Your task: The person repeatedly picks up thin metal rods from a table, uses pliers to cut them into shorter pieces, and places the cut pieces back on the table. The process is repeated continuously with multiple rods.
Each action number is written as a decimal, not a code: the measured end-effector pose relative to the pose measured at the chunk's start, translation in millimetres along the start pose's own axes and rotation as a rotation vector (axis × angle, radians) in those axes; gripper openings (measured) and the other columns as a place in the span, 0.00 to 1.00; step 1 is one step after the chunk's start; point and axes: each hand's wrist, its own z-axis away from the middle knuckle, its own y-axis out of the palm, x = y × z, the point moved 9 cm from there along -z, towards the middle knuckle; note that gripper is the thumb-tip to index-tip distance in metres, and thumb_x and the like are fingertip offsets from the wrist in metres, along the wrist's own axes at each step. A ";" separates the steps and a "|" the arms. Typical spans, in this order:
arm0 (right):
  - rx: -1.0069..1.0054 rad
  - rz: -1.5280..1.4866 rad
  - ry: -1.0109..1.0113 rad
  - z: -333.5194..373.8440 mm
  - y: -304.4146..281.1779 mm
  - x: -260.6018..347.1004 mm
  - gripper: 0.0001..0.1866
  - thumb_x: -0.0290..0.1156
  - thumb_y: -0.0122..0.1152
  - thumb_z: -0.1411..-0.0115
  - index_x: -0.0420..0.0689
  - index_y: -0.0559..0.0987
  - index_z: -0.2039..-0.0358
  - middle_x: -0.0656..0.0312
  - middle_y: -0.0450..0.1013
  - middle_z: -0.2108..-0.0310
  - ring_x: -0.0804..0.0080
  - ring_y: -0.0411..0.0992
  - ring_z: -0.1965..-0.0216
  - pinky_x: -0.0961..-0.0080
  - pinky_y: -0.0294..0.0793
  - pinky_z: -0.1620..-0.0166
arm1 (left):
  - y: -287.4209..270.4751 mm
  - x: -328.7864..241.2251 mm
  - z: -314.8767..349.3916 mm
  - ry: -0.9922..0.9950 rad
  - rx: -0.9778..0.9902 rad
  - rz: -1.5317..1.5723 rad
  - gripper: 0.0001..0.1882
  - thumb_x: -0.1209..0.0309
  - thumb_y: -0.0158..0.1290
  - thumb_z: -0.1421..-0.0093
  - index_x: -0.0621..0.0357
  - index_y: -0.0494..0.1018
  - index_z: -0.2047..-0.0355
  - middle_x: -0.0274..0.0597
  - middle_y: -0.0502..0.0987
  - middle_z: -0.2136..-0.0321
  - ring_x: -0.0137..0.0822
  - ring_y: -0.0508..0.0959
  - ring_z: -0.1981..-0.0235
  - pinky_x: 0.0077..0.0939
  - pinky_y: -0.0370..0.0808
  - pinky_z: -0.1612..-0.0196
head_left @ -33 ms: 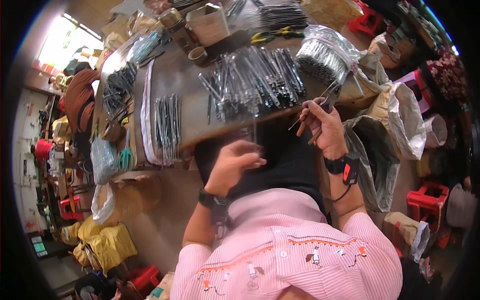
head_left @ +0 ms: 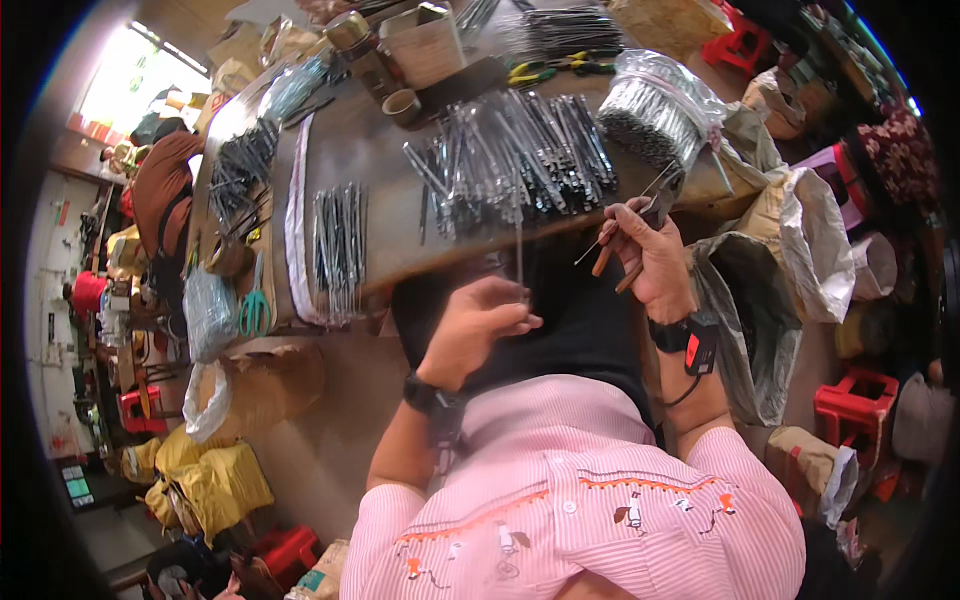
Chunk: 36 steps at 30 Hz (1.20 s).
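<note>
My left hand (head_left: pixel 488 325) is in front of the table edge, its fingers pinched and somewhat blurred. A thin metal rod (head_left: pixel 520 250) rises from those fingers toward the pile on the table. My right hand (head_left: pixel 645 250) is closed round pliers (head_left: pixel 630 278) with orange-brown handles, the dark jaws pointing up and away from me. Another slim rod (head_left: pixel 587 253) sticks out from between the right fingers. Just beyond both hands lies a wide pile of shiny metal strips (head_left: pixel 520 155) on the table (head_left: pixel 400 225).
At left are a smaller bundle of strips (head_left: pixel 340 245), a white band (head_left: pixel 298 220) and green scissors (head_left: pixel 255 305). A plastic-wrapped bundle of rods (head_left: pixel 650 120) stands at right, above open sacks (head_left: pixel 745 310). Farther back are yellow-handled pliers (head_left: pixel 530 75), a tape roll (head_left: pixel 402 105) and a plastic tub (head_left: pixel 425 50).
My left hand has shifted slightly to the right, and the rod above it shows more plainly. The right hand keeps its hold on the pliers.
</note>
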 end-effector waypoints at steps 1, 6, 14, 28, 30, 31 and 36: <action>-0.006 0.023 -0.011 4.5 8.1 -2.5 0.06 0.25 0.63 0.43 0.39 0.74 0.69 0.58 0.74 0.70 0.69 0.74 0.70 0.73 0.76 0.65 | 4.6 1.0 -0.2 0.004 0.006 0.002 0.12 0.79 0.56 0.45 0.68 0.71 0.60 0.45 0.76 0.66 0.39 0.81 0.66 0.23 0.79 0.62; -0.004 0.114 -0.051 22.7 27.6 -10.3 0.08 0.25 0.65 0.45 0.38 0.75 0.67 0.58 0.74 0.72 0.70 0.75 0.71 0.76 0.75 0.66 | 15.8 1.5 -1.2 0.045 0.033 0.068 0.10 0.80 0.55 0.44 0.67 0.69 0.62 0.44 0.75 0.66 0.37 0.81 0.66 0.24 0.79 0.62; -0.014 0.252 -0.122 33.6 35.0 -16.2 0.07 0.25 0.64 0.43 0.38 0.74 0.67 0.60 0.74 0.73 0.72 0.74 0.72 0.78 0.75 0.68 | 12.6 -4.4 -2.4 0.120 -0.005 0.065 0.10 0.82 0.58 0.47 0.64 0.71 0.65 0.42 0.77 0.69 0.34 0.81 0.69 0.25 0.79 0.62; 0.008 0.262 -0.133 28.8 54.4 -32.4 0.08 0.23 0.64 0.44 0.37 0.74 0.66 0.59 0.74 0.70 0.72 0.75 0.71 0.77 0.77 0.66 | -11.6 -28.9 5.8 0.276 -0.104 -0.037 0.09 0.81 0.60 0.47 0.67 0.73 0.66 0.44 0.79 0.71 0.35 0.81 0.69 0.23 0.80 0.64; 0.035 0.267 -0.125 31.0 60.3 -36.6 0.08 0.23 0.64 0.44 0.37 0.74 0.66 0.59 0.74 0.70 0.72 0.75 0.71 0.76 0.77 0.66 | -12.3 -28.3 6.7 0.263 -0.102 -0.037 0.09 0.81 0.59 0.47 0.67 0.73 0.65 0.44 0.79 0.70 0.35 0.81 0.69 0.23 0.80 0.65; 0.026 0.269 -0.132 32.1 61.4 -37.3 0.08 0.23 0.64 0.44 0.37 0.74 0.66 0.59 0.74 0.69 0.72 0.75 0.70 0.76 0.77 0.66 | -13.1 -26.8 8.2 0.252 -0.112 -0.026 0.09 0.81 0.59 0.47 0.67 0.73 0.65 0.44 0.79 0.70 0.35 0.81 0.69 0.23 0.79 0.65; -0.024 0.236 -0.232 30.8 64.6 -34.9 0.06 0.23 0.63 0.43 0.37 0.75 0.67 0.58 0.75 0.74 0.74 0.73 0.77 0.79 0.73 0.77 | -16.6 -25.9 13.5 0.237 -0.146 -0.011 0.09 0.82 0.59 0.47 0.67 0.73 0.65 0.45 0.79 0.70 0.34 0.81 0.69 0.22 0.79 0.64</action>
